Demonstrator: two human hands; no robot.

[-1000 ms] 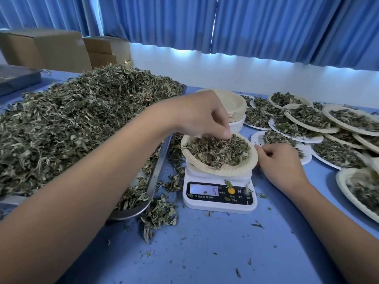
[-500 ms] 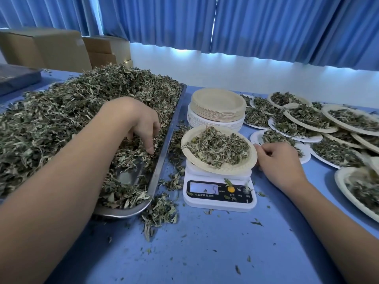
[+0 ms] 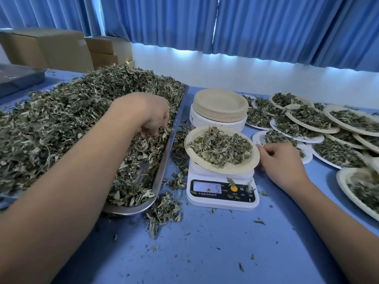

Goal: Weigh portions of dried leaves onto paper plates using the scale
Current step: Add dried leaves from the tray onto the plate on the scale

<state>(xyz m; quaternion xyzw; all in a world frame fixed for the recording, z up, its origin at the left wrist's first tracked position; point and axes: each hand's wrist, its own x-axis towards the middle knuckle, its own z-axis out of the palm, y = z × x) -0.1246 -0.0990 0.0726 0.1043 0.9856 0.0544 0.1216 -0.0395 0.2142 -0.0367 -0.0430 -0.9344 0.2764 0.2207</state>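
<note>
A white digital scale (image 3: 222, 193) stands on the blue table, its display showing a 5. On it sits a paper plate (image 3: 231, 170) holding a portion of dried leaves (image 3: 220, 147). To the left, a metal tray (image 3: 164, 156) carries a big heap of dried leaves (image 3: 61, 119). My left hand (image 3: 151, 115) reaches into the heap near the tray's right edge, its fingers curled down round a pinch of leaves. My right hand (image 3: 281, 160) rests on the table with its fingertips at the plate's right rim.
A stack of unused paper plates (image 3: 220, 105) stands behind the scale. Several filled plates (image 3: 311, 119) overlap across the right of the table. Loose leaves (image 3: 164, 212) lie spilled between tray and scale. Cardboard boxes (image 3: 61, 48) and blue curtains stand at the back.
My left hand left the plate on the scale, swung left into the tray, and now digs its fingers into the leaves further back. My right hand stayed put.
</note>
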